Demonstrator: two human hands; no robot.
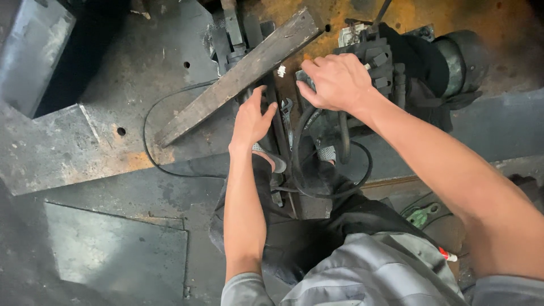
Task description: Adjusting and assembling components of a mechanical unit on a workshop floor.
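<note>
A long flat steel bar [238,76] lies on the floor [102,153], its long axis running from 8 o'clock up to 2 o'clock. The left hand [251,120] rests at its lower edge, fingers loosely spread, grasping nothing. The right hand [335,82], fingers curled, grips the black machine part [396,62].

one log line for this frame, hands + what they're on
left hand: open, against dark bar under wooden plank | right hand: curled on top of black machine block | wrench lies between hands | black hose loops below
</note>
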